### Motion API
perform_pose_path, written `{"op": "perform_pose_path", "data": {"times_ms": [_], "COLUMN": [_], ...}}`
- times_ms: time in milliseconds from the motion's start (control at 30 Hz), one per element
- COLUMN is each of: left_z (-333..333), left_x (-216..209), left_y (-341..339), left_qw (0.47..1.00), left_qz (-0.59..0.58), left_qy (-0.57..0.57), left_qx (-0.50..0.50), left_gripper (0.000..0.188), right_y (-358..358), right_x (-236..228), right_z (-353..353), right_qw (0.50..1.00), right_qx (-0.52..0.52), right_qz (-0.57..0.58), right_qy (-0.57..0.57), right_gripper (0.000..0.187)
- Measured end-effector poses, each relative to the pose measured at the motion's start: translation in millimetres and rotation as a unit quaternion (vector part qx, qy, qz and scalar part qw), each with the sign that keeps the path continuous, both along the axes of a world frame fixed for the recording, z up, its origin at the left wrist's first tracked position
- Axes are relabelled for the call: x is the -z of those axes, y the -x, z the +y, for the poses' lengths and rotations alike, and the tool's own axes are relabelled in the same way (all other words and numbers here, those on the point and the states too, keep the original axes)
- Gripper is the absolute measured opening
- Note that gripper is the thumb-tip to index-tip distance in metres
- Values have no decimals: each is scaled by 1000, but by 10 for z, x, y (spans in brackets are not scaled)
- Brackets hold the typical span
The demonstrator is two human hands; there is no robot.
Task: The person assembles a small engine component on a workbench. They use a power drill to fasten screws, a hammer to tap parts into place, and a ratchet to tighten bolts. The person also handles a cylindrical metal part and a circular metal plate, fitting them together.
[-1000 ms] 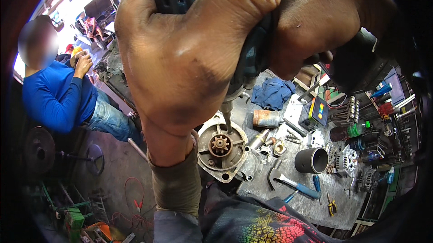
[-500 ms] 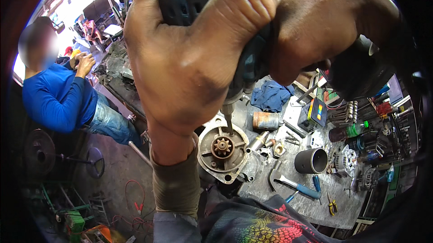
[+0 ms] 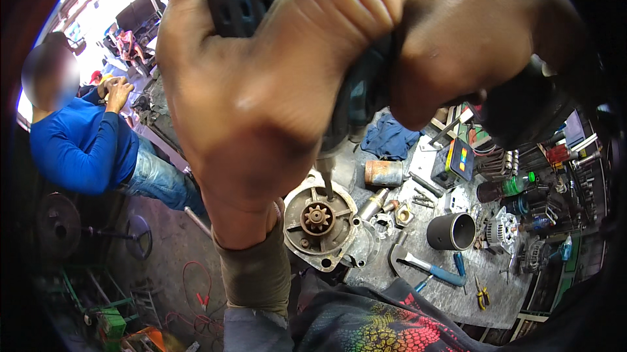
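Observation:
A dark teal cordless drill [image 3: 358, 94] fills the upper middle, close to me. My left hand [image 3: 251, 107] is wrapped over its body. My right hand [image 3: 473, 32] grips it from the right, and most of the handle is hidden behind that hand. A driver bit [image 3: 327, 176] points down from the drill onto the metal face of a starter motor [image 3: 300, 238], beside the toothed pinion [image 3: 318, 219] at its centre. Whether a screw sits under the bit tip, I cannot tell.
On the metal workbench [image 3: 503, 303] lie a hammer [image 3: 437, 273], yellow-handled pliers [image 3: 482, 296], a dark cylinder [image 3: 450, 232], a rusty can [image 3: 384, 173], a blue cloth [image 3: 392, 138] and an alternator [image 3: 501, 231]. A person in blue [image 3: 85, 143] stands at left.
Both hands and the drill have shifted slightly left, the left hand most. The bit stays against the starter motor's face. The person in blue has hardly moved.

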State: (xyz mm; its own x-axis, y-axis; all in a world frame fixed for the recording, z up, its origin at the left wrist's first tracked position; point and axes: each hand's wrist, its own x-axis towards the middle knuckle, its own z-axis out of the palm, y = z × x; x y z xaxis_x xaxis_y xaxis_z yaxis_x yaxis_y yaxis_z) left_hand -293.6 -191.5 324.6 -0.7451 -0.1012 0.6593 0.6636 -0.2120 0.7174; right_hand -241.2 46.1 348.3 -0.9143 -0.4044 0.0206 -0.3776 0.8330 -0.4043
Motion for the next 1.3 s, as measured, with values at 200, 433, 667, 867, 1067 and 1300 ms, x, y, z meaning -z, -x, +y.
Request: {"op": "perform_pose_path", "data": {"times_ms": [200,433,667,867,1067,1300], "left_z": [53,57,116,94,81,-5], "left_x": [-42,-95,-164,-184,-193,21], "left_y": [-23,-12,-134,-148,-154,-101], "left_qw": [1000,1000,995,997,995,993], "left_qz": [1,0,55,43,57,78], "left_qy": [4,-1,56,51,52,93], "left_qx": [-8,-18,-56,-33,-58,-9], "left_gripper": [47,47,44,42,41,74], "right_y": [277,587,668,652,578,619], "right_x": [-419,-768,-872,-978,-1087,-1038], "right_z": [-135,-387,-503,-589,-697,-769], "right_qw": [995,983,973,967,961,943], "right_qx": [-54,-81,-90,-97,-109,-23], "right_qz": [-62,-130,-167,-187,-201,-268], "right_qy": [-49,-104,-131,-145,-156,-195], "right_gripper": [37,37,38,38,38,41]}}
